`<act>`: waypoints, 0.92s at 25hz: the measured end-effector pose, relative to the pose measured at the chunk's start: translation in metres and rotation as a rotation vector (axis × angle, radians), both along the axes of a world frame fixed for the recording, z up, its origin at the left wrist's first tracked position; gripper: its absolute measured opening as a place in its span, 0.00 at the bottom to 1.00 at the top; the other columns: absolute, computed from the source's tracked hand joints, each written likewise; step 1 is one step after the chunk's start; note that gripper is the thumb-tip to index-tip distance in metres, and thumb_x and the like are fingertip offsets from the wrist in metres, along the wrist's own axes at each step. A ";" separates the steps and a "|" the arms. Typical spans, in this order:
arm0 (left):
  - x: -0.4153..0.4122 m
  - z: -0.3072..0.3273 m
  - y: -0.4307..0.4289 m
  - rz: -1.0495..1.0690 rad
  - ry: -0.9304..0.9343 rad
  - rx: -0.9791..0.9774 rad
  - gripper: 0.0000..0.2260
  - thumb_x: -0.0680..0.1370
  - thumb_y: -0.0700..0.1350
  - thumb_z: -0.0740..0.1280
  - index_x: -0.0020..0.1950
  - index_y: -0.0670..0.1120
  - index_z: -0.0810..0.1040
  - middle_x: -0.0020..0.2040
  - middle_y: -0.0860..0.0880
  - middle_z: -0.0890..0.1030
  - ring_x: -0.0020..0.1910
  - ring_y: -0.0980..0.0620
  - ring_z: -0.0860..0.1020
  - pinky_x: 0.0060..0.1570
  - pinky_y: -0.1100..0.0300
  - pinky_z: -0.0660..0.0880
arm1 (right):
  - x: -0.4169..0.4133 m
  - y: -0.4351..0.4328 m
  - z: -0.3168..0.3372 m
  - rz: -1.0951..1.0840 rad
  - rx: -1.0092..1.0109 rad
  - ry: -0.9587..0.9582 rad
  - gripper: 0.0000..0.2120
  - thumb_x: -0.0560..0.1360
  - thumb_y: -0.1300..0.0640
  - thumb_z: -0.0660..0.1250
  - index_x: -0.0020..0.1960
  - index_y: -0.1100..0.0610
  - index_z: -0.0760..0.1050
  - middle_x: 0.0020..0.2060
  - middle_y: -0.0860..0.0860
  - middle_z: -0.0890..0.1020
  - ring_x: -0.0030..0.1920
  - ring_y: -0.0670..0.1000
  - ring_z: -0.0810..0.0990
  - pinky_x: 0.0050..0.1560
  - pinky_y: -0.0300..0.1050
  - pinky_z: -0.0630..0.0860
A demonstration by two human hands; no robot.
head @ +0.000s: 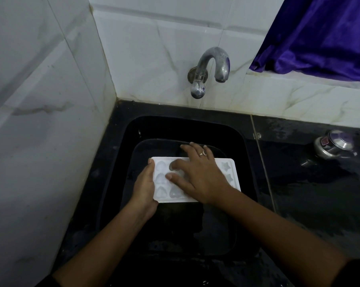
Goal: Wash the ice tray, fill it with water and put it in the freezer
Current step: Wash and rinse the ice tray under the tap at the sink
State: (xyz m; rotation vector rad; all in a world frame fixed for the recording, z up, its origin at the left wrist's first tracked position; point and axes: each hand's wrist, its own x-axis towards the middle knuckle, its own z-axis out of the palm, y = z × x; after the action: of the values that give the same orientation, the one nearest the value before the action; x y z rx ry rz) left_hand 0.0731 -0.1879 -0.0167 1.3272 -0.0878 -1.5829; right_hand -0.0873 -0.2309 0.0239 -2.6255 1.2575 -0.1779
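Note:
A white ice tray [230,172] with heart and star moulds is held over the black sink [121,141]. My left hand [145,189] grips the tray's left edge, thumb on top. My right hand [197,175] lies across the middle of the tray, its fingers spread and resting on the moulds. A ring shows on one finger. The metal tap [212,67] sticks out of the tiled wall above the sink, and no water runs from it.
White marble tiles close off the left side and the back. A wet black counter [319,193] runs to the right, with a steel pot lid or vessel [334,147] on it. A purple curtain [324,34] hangs at the top right.

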 end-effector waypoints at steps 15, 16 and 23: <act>0.001 0.001 0.000 -0.001 0.007 -0.001 0.29 0.84 0.64 0.58 0.67 0.41 0.81 0.59 0.35 0.85 0.60 0.34 0.84 0.62 0.38 0.79 | -0.006 -0.002 0.001 0.034 -0.002 0.047 0.30 0.80 0.28 0.49 0.68 0.44 0.77 0.77 0.57 0.69 0.80 0.59 0.60 0.80 0.65 0.51; 0.001 0.000 0.001 -0.006 0.010 0.003 0.29 0.84 0.64 0.58 0.66 0.41 0.82 0.59 0.35 0.86 0.60 0.34 0.84 0.64 0.37 0.78 | -0.006 -0.003 0.001 0.040 -0.001 0.051 0.30 0.81 0.29 0.49 0.67 0.45 0.77 0.77 0.57 0.69 0.80 0.59 0.60 0.80 0.65 0.52; 0.000 0.000 -0.001 -0.019 0.008 -0.012 0.29 0.84 0.64 0.58 0.66 0.41 0.82 0.59 0.35 0.85 0.60 0.33 0.84 0.64 0.36 0.78 | -0.009 -0.001 -0.001 0.035 -0.009 0.034 0.31 0.81 0.29 0.48 0.67 0.46 0.78 0.76 0.58 0.69 0.79 0.60 0.61 0.79 0.66 0.53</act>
State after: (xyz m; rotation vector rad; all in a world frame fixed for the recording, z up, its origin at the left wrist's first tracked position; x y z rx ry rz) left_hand 0.0727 -0.1892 -0.0167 1.3146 -0.1050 -1.6008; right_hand -0.0965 -0.2322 0.0230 -2.6671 1.2230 -0.1341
